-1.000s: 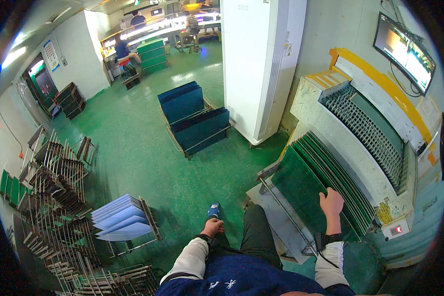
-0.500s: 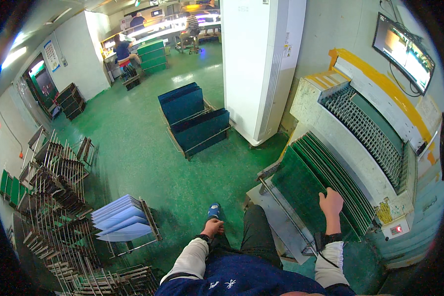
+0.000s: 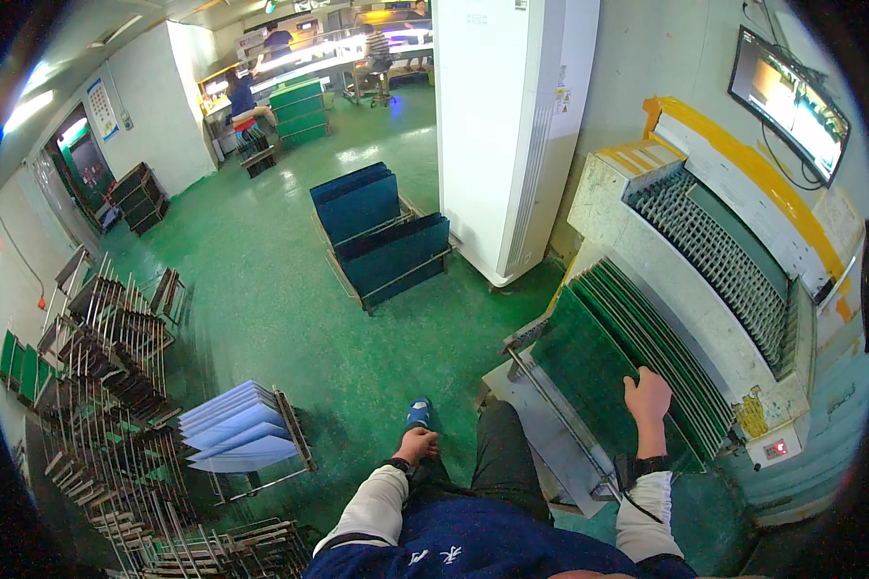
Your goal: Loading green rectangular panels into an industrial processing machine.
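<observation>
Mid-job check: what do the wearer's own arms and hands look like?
The left hand and right hand are both bare, without gloves. White sleeves cover both forearms. A dark band shows at each wrist, and a thin dark cord runs beside the right sleeve.

Lettering on my top; labels and a chart too small for me to read.
White characters point(image 3: 451, 555) stand on my navy top point(image 3: 512, 534). The tall white cabinet point(image 3: 483, 135) has a yellow-and-white label point(image 3: 563, 98) on its side, its print blurred. On the white wall point(image 3: 148, 121), I cannot make out the printed chart point(image 3: 101, 108).
</observation>
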A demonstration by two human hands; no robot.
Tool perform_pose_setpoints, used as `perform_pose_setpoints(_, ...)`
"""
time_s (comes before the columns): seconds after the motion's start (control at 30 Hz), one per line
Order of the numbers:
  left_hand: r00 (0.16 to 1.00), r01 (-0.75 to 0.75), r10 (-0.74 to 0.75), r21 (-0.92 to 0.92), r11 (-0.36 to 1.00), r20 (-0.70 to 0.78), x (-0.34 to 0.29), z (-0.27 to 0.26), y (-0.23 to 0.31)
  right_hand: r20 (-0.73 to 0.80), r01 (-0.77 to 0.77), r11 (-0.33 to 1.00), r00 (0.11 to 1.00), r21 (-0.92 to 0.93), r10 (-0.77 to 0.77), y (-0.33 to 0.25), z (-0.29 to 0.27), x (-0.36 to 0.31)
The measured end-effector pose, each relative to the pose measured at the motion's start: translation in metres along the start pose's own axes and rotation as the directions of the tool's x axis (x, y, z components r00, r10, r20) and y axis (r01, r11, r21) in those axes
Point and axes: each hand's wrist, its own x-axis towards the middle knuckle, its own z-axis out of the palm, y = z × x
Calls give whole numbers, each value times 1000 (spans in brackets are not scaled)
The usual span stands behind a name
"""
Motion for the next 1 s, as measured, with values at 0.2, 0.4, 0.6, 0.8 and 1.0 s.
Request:
perform_pose_setpoints(0.2,999,-15,13,-49,999,-46,-3,0,0,11,11,1000,1000,-3,-11,-2,-1,1)
perform_pose_setpoints(0.4,999,29,-35,-154,988,-32,-31,23,28,29,-11,1000,1000,-20,11,2,-2,-2)
perform_pose_setpoints(0.6,998,14,-22,-146,989,-53,-36,19,29,11,9,1000,1000,-5,-9,-2,0,-1)
perform_pose_setpoints(0.8,999,4,-9,-138,990,-36,-37,19,29,16,-2,1000,1000,-5,3,-3,-1,-1)
perform_pose_setpoints(1.0,1000,28,-27,-202,979,10,-34,14,27,15,0,1000,1000,0,0,-4,-2,-1)
